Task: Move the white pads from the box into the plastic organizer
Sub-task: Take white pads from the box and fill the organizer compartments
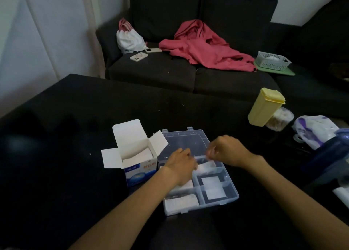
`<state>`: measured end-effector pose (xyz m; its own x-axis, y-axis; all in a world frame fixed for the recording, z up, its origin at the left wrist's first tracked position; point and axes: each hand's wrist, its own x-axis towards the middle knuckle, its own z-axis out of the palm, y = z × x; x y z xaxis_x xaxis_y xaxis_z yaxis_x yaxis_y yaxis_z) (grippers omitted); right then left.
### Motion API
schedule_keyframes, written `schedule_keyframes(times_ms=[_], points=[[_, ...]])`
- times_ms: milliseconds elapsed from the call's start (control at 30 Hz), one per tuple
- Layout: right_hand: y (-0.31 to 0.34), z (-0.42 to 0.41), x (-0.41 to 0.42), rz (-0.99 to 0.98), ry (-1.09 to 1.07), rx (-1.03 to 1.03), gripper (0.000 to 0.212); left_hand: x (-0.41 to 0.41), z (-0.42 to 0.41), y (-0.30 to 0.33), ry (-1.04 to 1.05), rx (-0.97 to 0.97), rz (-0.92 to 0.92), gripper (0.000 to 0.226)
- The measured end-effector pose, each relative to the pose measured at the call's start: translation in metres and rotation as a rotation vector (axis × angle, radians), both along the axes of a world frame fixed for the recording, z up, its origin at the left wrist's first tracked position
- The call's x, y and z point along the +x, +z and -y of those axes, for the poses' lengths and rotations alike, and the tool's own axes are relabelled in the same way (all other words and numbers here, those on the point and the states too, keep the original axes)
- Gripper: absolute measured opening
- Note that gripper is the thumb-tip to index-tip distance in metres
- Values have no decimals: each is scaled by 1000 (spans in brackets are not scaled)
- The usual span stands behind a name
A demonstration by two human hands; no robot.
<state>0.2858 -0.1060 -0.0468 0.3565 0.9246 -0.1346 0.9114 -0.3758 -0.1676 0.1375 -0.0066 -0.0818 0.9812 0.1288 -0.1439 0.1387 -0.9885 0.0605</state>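
- Nearest us, the organizer (pixel 233 195) lies open on the dark surface, its long axis running away from us, lid at the far end; pads (pixel 181 202) already fill several compartments.
- Our left hand (pixel 181 164) curls over a middle compartment — we cannot tell what it holds. Our right hand (pixel 226 150) pinches something small and blurred.
- Beyond, left, the box (pixel 138 169) stands open — pads remain inside, so we judge the task partly done.

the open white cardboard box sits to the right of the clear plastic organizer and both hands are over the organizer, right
Not quite. In the head view the open white cardboard box sits to the left of the clear plastic organizer. Both the left hand and right hand are over it.
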Motion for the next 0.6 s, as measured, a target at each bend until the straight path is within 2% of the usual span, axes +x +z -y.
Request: schedule_keyframes(times_ms=[233, 433, 600], points=[[-10, 10, 15, 37, -164, -228, 29, 8, 4, 7, 78, -36, -62, 40], [-38, 6, 8, 112, -454, -10, 27, 18, 7, 7, 114, -9, -14, 38], [-39, -3, 0, 72, -472, -137, 30, 18, 6, 3, 124, -28, 14, 34]])
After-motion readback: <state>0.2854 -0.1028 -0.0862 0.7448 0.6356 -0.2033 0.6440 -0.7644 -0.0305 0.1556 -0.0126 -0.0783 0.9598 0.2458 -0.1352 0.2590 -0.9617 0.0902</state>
